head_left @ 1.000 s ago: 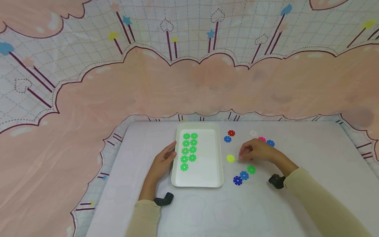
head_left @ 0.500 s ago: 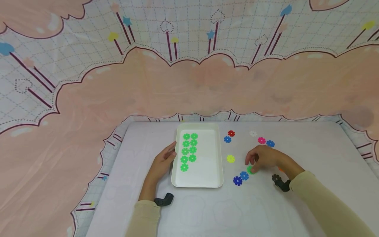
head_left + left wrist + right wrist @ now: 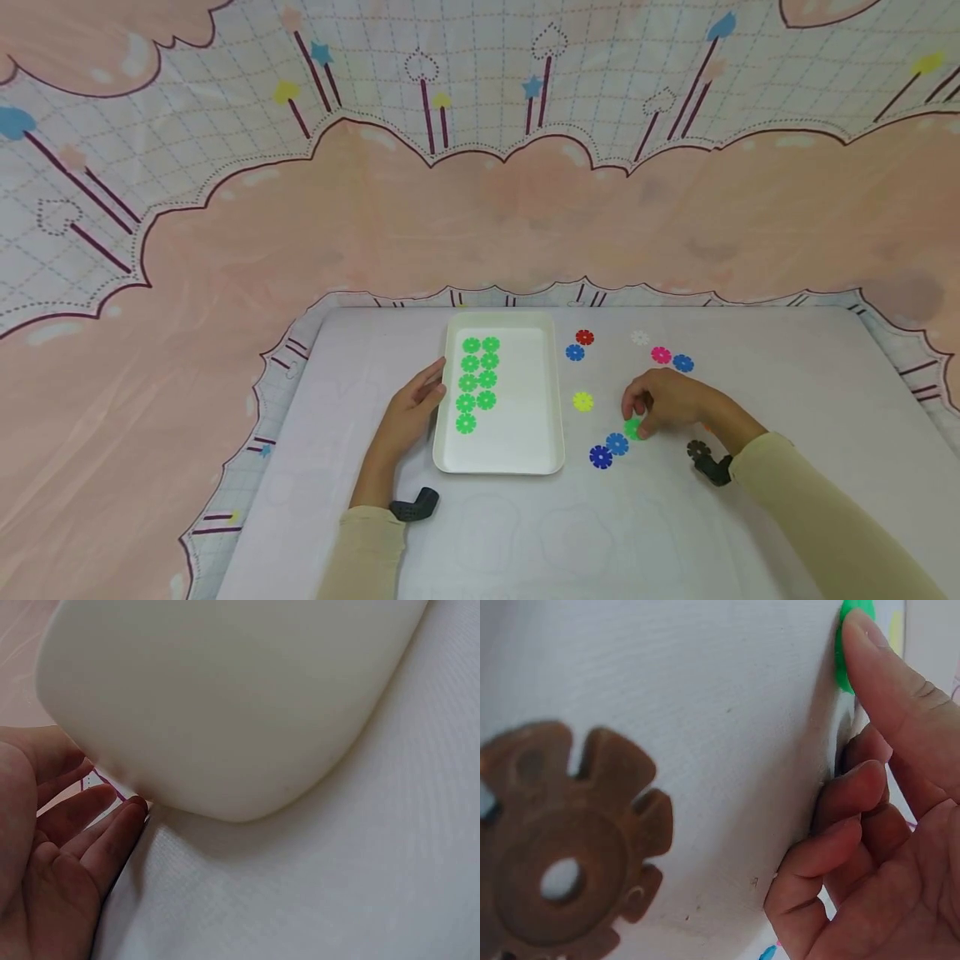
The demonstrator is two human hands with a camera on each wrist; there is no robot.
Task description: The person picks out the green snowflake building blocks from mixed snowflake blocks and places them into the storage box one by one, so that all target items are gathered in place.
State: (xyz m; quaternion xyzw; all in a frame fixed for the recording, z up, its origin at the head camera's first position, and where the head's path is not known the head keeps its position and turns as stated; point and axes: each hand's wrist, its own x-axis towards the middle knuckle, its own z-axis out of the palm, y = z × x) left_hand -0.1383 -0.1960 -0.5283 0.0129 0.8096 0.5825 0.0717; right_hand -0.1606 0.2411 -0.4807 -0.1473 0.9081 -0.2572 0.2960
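Note:
In the head view, the white tray (image 3: 525, 417) holds several green plastic snowflake discs (image 3: 467, 382), laid in two columns on its left side. My left hand (image 3: 405, 421) touches the tray's left edge with relaxed fingers; the left wrist view shows fingertips against the outer wall of the tray (image 3: 240, 712). To the right of the tray, my right hand (image 3: 667, 400) is down at a green snowflake disc (image 3: 633, 429), pinching it with thumb and curled fingers. The thumb lies on that green disc (image 3: 843, 660) in the right wrist view, where the other fingertips are partly hidden.
Around the right hand lie a yellow disc (image 3: 582, 402), a dark blue disc (image 3: 601, 457), a light blue disc (image 3: 617, 443), a pink disc (image 3: 661, 355) and a red disc (image 3: 584, 337). A brown disc (image 3: 607, 877) sits under the right wrist.
My right hand has moved right and toward me from beside the yellow disc to the green disc, uncovering the pink one. The left hand and tray have stayed put.

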